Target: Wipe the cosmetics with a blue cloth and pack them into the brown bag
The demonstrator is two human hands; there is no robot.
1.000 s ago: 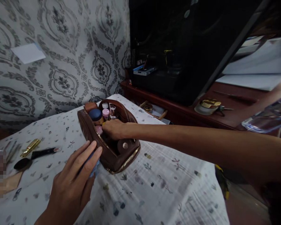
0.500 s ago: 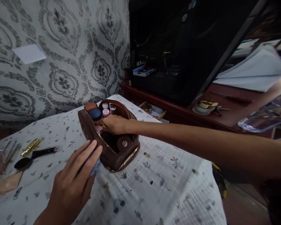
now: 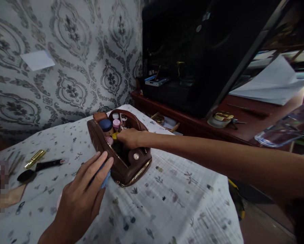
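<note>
A brown zippered toiletry bag [image 3: 120, 173] stands unzipped on the cloth-covered table. My right hand [image 3: 131, 138] reaches inside it with fingers curled downward; their tips and anything in them are hidden. Just left of these fingers is a yellow item [image 3: 114, 136]. Around it in the bag are a dark blue lid [image 3: 105, 125], a pink-capped bottle [image 3: 116, 123], a shiny metallic cap [image 3: 124, 122] and a pink round item [image 3: 109, 140]. My left hand [image 3: 84, 186] lies with fingers extended and slightly apart, fingertips at the bag's near side, over a partly covered blue item [image 3: 106, 179].
On the left of the patterned cloth [image 3: 167, 200] lie a gold tube [image 3: 35, 158], a black-handled brush [image 3: 50, 164] and a dark oval piece [image 3: 26, 176]. Behind stand a large black television [image 3: 182, 61] and a red-brown cabinet [image 3: 245, 118] bearing a gold-lidded jar [image 3: 220, 119].
My right hand has shifted slightly right and nearer within the bag, showing more of the yellow item and metallic cap. The left hand stays at the bag's side. The view has moved slightly.
</note>
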